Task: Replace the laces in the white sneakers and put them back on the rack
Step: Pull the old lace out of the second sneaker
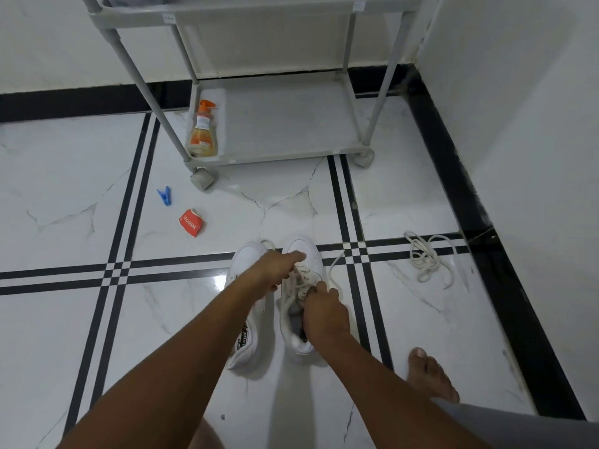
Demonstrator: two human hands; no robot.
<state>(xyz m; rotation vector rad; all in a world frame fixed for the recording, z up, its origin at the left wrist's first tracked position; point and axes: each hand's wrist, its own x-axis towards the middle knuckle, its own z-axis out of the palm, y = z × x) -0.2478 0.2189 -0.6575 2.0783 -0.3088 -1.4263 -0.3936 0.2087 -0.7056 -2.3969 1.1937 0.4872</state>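
- Rack (259, 8), grey, on wheels, upper centre of frame; its lower shelf looks free apart from a spray bottle (203, 131) at its left end. Risk: the rack may roll away if nudged when the sneakers go back.
- Floor (64, 189), glossy white tile with black lines; looks slick, so a sneaker could slide when the lace is tugged.
- Sneakers, white, side by side at frame centre, toes toward the rack. Left sneaker (246, 319): insole print partly hidden by the arm, only fragments readable, brand can't be told.
- Right sneaker (301, 254): both hands work on it. Left hand (278, 265) reaches across, fingers curled on the lace (303, 288) near the toe end. Right hand (324, 311) pinches the lace near the tongue. Risk: uneven pull, skipped eyelet, or a lace end slipping back out.
- Loose laces (428, 260) heaped on the floor, right of centre, well apart from the sneakers; could tangle, or be mixed up with the lace in use.
- Bare foot (431, 374), lower right, might step on a trailing end.
- Red packet (192, 222), left of centre: reads "NESCAFE", seen upside down.
- Blue clothes peg (165, 196) just above it, no writing.
- Bottle label: too small to read.
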